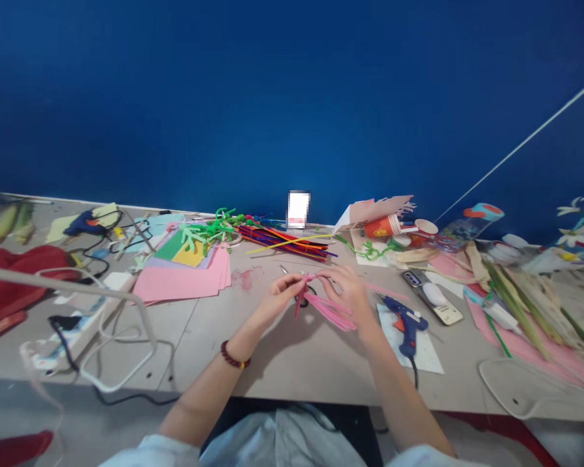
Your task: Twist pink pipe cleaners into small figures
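Above the middle of the table, my left hand pinches a bundle of pink pipe cleaners near its gathered end. The loose strands fan out to the right and down, passing below my right hand. That hand has thumb and finger closed at the top of the bundle, on a pink strand. Part of a dark-handled tool, perhaps scissors, lies on the table behind the bundle; its pointed tip shows beyond my left fingers. A beaded bracelet circles my left wrist.
Pink paper sheets lie to the left, with a power strip and cables nearby. Coloured pipe cleaners are piled behind. To the right are a blue glue gun on white paper, a phone and paper cups.
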Motion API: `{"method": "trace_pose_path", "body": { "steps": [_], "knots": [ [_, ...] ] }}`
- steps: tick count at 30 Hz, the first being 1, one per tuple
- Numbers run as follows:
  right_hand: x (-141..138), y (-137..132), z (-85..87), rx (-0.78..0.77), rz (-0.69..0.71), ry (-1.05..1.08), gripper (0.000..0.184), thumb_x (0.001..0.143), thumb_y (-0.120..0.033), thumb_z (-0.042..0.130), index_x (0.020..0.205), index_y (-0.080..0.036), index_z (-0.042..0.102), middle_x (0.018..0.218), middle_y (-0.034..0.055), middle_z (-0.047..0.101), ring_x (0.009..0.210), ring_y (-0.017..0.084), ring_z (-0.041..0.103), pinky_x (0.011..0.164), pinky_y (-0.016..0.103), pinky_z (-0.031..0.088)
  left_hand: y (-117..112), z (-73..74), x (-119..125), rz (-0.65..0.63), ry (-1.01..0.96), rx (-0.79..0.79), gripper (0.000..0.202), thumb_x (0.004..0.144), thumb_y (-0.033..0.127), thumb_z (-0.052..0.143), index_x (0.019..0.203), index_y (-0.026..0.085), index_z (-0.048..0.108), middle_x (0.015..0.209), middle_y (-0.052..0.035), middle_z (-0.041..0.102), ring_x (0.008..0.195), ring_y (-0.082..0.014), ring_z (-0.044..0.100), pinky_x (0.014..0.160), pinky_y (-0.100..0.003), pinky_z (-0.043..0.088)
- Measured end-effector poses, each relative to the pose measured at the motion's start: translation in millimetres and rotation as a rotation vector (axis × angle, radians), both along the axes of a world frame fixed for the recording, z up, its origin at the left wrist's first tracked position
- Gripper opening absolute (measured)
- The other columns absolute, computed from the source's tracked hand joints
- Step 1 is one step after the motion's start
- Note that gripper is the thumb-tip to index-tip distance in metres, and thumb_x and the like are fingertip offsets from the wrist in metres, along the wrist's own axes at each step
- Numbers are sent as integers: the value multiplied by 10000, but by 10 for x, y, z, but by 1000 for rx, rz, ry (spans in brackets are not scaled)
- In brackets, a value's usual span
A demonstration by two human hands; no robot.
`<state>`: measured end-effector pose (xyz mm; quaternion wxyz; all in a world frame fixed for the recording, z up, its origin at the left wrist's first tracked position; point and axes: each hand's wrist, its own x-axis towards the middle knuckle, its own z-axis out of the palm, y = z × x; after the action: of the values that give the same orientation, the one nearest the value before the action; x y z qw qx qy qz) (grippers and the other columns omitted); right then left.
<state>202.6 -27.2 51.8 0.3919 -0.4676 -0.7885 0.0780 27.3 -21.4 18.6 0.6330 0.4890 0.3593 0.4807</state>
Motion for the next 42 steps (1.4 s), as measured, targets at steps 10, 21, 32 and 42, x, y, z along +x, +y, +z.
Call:
{"method": "trace_pose_path", "body": {
  "steps": [10, 21, 32, 42],
  "knots": [
    [63, 338, 153, -19, 134, 147, 187, 863, -254, 497, 940, -286, 664, 996, 41, 649, 990, 212, 569, 911, 396, 447, 62, 3, -9, 276, -50, 18, 252, 614, 313, 759, 795, 151, 691, 712, -14, 659, 610, -95, 559, 595, -216, 465],
    [-91, -78, 549, -126, 226, 241, 162, 856, -243, 526, 943, -237, 663, 978, 50, 650, 961, 195, 592, 879, 369, 471, -58, 96, -57, 454, -179, 212, 249, 647, 325, 753, 821, 172, 661, 733, -25, 677, 632, -136, 628, 561, -250, 534],
    [-284, -123, 452, 247, 7, 134, 171, 815, -174, 571, 921, -247, 684, 1120, 76, 597, 1084, 250, 529, 961, 461, 406, -94, 191, -38, 580, -58, 286, 248, 757, 284, 669, 970, 178, 598, 922, -67, 693, 871, -178, 666, 700, -260, 550],
    [-467, -77, 64, -118, -11, 530, 103, 789, -207, 598, 854, -195, 677, 837, 45, 676, 739, 157, 615, 715, 290, 508, -195, 126, 96, 500, 409, 368, 361, 754, 207, 623, 1113, 169, 636, 950, -50, 705, 859, -164, 659, 781, -281, 533]
  ]
}}
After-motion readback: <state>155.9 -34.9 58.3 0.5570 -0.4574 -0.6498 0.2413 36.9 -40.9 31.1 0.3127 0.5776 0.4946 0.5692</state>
